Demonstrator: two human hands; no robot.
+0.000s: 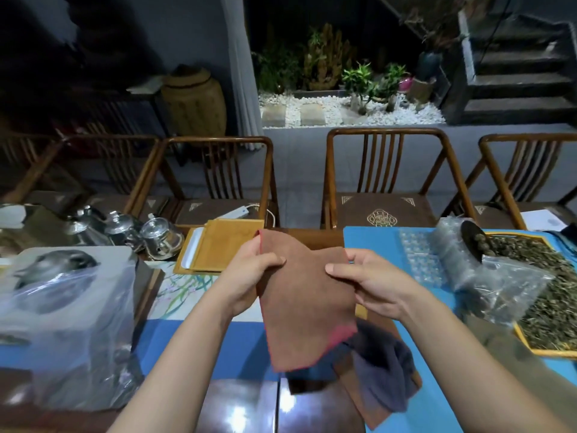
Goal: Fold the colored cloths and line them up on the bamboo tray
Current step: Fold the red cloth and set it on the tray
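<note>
Cloths were the business at hand, and one brown cloth (pixel 304 304) with a red edge hung in the air above the worktop (pixel 162 339), held up between both hands. Far left sat a plastic-wrapped bundle (pixel 68 323) and some glass teapots (pixel 160 239), well clear of the work. Beyond the hands lay the bamboo tray (pixel 224 248), bare of any cloth, so the lining-up had not yet begun. The left hand (pixel 249 276) pinched the cloth's upper left edge, thumb in front. The right hand (pixel 371 282) pinched the upper right edge likewise; that paired grip let the fabric drop flat, probably to find its corners for a first fold. Below it, a heap of unfolded cloths (pixel 377 370), grey and brown, waited on the worktop near the right forearm. Farther right stood a tray of dried leaves (pixel 546 292).
</note>
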